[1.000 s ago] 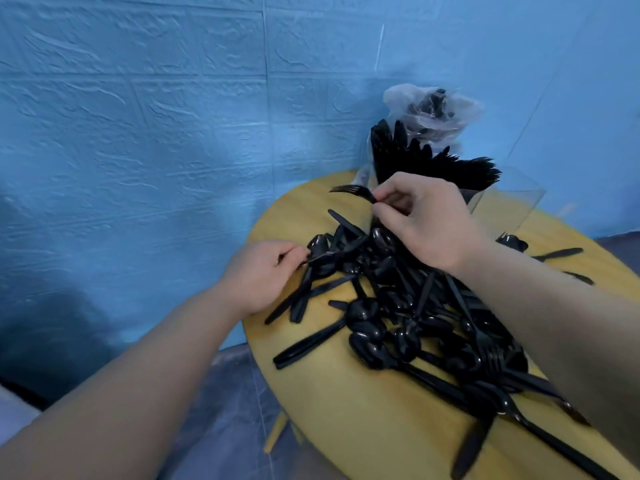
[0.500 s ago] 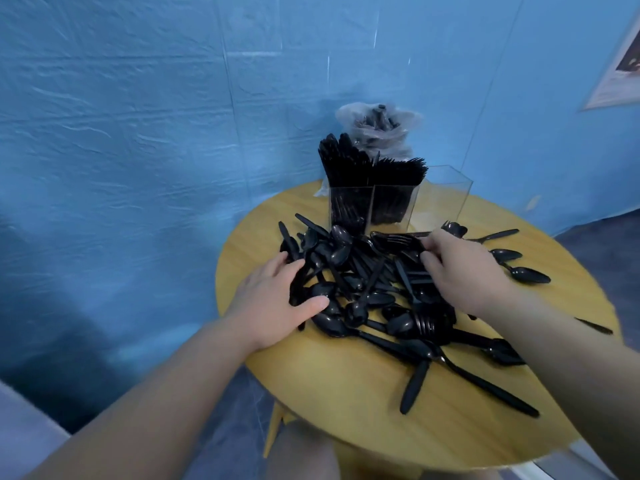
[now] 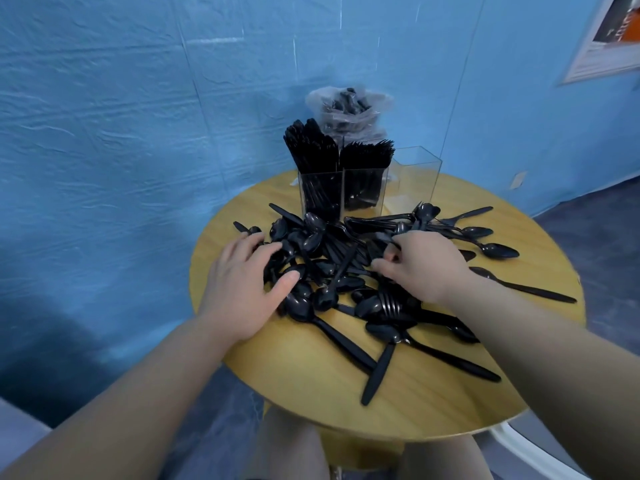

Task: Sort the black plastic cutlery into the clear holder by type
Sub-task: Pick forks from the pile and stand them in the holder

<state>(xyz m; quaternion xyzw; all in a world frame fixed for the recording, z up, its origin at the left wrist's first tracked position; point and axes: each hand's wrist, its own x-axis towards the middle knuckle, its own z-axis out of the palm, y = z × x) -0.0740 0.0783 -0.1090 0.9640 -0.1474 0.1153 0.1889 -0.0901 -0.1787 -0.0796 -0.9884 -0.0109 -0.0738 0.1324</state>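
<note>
On the round yellow wooden table (image 3: 311,393), both hands work a heap of black plastic cutlery (image 3: 332,271) just before the clear three-compartment holder (image 3: 363,188).
Left hand (image 3: 242,289) rests spread on spoons, gripping nothing; right hand (image 3: 426,265) curls into the pile, its catch hidden. Tangled glossy handles could drag neighbours off the edge; two compartments stand packed, the right one empty.

Cutlery pile (image 3: 332,271) fills table (image 3: 311,379) centre, between both hands. Clear holder (image 3: 363,188) stands at far edge, blocking straight reach to plastic bag (image 3: 348,109) behind it. Near edge bare wood, open passage. Loose spoons (image 3: 498,251) scattered toward right edge. Left edge narrow bare strip beside wall (image 3: 121,150).
</note>
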